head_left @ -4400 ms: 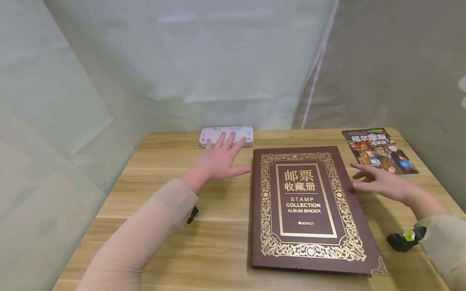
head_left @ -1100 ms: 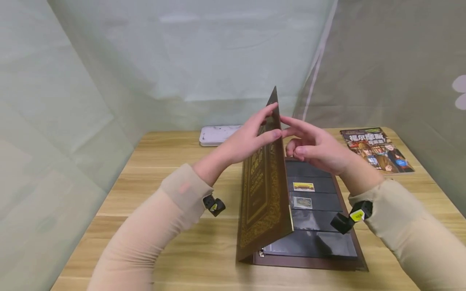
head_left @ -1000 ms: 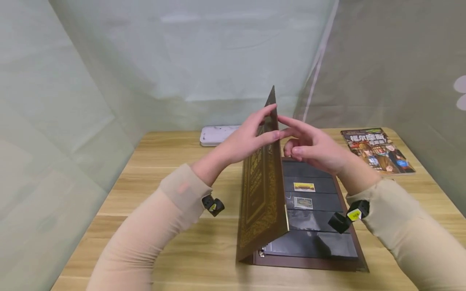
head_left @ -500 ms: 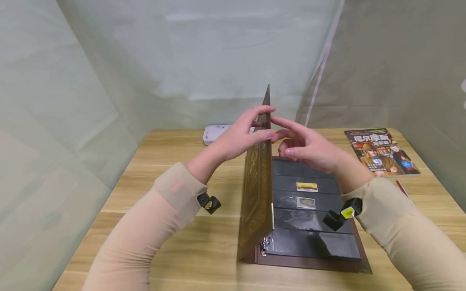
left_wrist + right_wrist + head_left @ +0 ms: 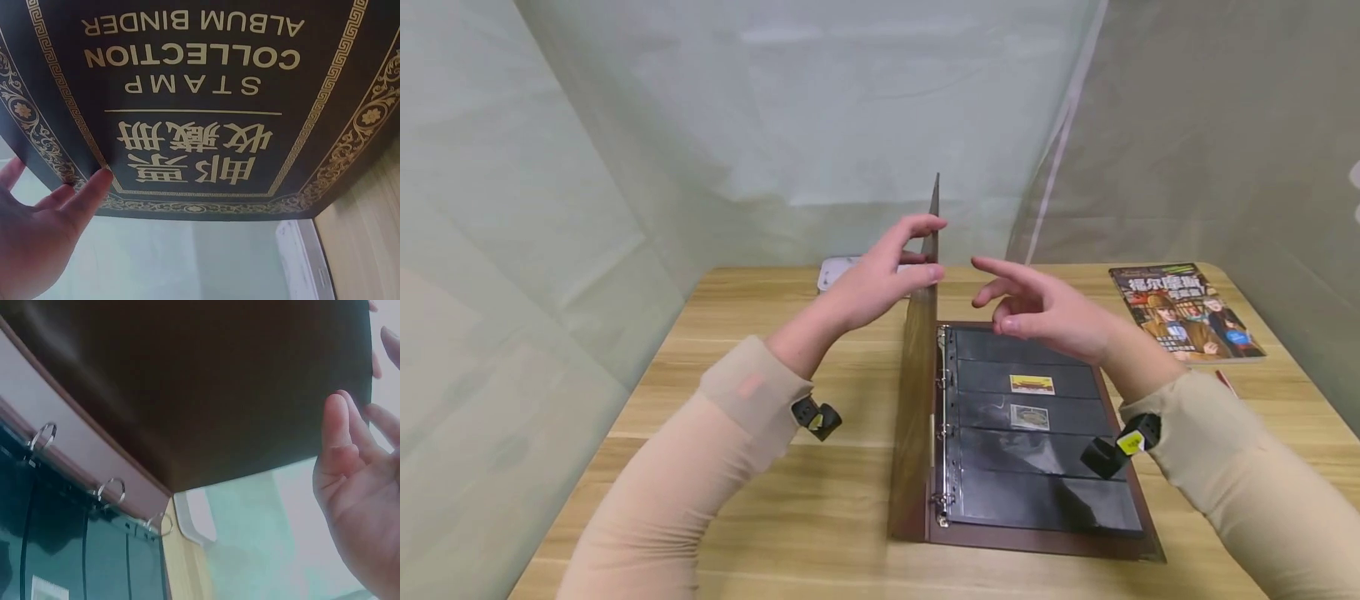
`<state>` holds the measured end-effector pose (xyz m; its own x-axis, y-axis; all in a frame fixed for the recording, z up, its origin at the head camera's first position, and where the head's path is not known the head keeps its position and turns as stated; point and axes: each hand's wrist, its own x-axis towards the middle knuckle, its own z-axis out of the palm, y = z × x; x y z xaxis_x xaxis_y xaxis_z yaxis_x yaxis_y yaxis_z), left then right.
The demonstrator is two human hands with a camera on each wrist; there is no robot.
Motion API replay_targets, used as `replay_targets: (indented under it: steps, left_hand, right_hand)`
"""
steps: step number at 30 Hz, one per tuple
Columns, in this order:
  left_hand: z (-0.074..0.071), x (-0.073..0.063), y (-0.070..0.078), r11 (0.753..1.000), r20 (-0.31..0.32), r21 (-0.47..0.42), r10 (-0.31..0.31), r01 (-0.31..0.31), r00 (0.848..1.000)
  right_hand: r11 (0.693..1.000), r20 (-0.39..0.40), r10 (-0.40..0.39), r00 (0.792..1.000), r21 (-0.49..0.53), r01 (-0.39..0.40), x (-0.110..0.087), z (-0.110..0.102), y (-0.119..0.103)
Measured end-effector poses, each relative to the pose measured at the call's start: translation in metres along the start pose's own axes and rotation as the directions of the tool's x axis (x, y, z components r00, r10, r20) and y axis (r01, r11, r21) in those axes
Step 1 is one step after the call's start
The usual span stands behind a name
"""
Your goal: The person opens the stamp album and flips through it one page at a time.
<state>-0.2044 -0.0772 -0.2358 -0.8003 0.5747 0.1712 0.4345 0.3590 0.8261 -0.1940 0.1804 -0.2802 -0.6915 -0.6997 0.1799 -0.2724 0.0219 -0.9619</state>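
Note:
A maroon stamp album (image 5: 917, 417) lies open on the table, its front cover standing about upright. Gold lettering fills the cover's outer face (image 5: 194, 100) in the left wrist view. My left hand (image 5: 872, 287) holds the cover's free edge, with fingertips and thumb tip reaching just past it. To the right of the cover, my right hand (image 5: 1048, 312) hovers above the pages, touching nothing, its index finger extended and other fingers loosely bent. Metal rings (image 5: 943, 431) bind a black pocket page (image 5: 1037, 500). On it sit a yellow stamp (image 5: 1032, 384) and a greyish stamp (image 5: 1029, 417).
A pale flat case (image 5: 833, 271) lies at the table's back edge, partly behind my left hand. An illustrated book (image 5: 1187, 317) is at the back right. Near my right sleeve a thin red stick-like item (image 5: 1227, 383) is partly hidden. Pale cloth (image 5: 865, 125) hangs behind the table.
The album was closed at first. Its cover has swung up and leftward to upright, the left hand moving with it. My right hand, touching the cover half a second ago, has come away.

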Motion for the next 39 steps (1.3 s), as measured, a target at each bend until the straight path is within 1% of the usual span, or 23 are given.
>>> replay_targets:
  steps: [7, 11, 14, 18, 22, 26, 28, 32, 35, 39]
  left_hand:
    - [-0.008, -0.005, -0.004, 0.999, -0.012, -0.034, -0.008, 0.007, 1.000]
    - [-0.014, -0.009, -0.007, 0.999, -0.015, -0.044, -0.018, 0.017, 1.000]
    - [-0.018, -0.013, -0.009, 0.999, -0.023, -0.037, -0.030, 0.029, 0.999]
    - [-0.025, -0.016, -0.011, 0.999, -0.030, -0.030, -0.037, 0.036, 0.999]
    - [-0.032, -0.020, -0.014, 0.999, -0.032, -0.031, -0.046, 0.045, 0.998]
    - [-0.038, -0.025, -0.016, 0.998, -0.031, -0.037, -0.044, 0.043, 0.999]
    - [-0.041, -0.027, -0.017, 0.998, -0.029, -0.041, -0.038, 0.037, 0.999]
    - [-0.049, -0.033, -0.020, 0.999, -0.026, -0.039, -0.027, 0.026, 0.999]
    - [-0.053, -0.037, -0.022, 0.999, -0.025, -0.034, -0.031, 0.031, 0.999]
    - [-0.060, -0.042, -0.024, 0.999, -0.028, -0.025, -0.046, 0.046, 0.999]
  right_hand:
    - [0.997, -0.036, 0.026, 0.999, -0.066, -0.029, -0.013, -0.007, 0.009]
    - [0.994, -0.073, 0.059, 0.996, -0.084, -0.065, -0.020, -0.011, 0.014]
    - [0.987, -0.112, 0.078, 0.991, -0.133, -0.093, -0.026, -0.014, 0.018]
    - [0.965, -0.166, 0.104, 0.981, -0.222, -0.140, -0.033, -0.020, 0.023]
    - [0.938, -0.207, 0.155, 0.966, -0.275, -0.210, -0.042, -0.027, 0.029]
    - [0.913, -0.231, 0.206, 0.951, -0.305, -0.272, -0.053, -0.034, 0.035]
    - [0.905, -0.239, 0.222, 0.945, -0.310, -0.291, -0.057, -0.037, 0.038]
    - [0.895, -0.255, 0.238, 0.937, -0.317, -0.314, -0.067, -0.042, 0.045]
    - [0.883, -0.277, 0.244, 0.930, -0.333, -0.331, -0.074, -0.046, 0.051]
    - [0.857, -0.310, 0.255, 0.916, -0.366, -0.362, -0.082, -0.049, 0.056]
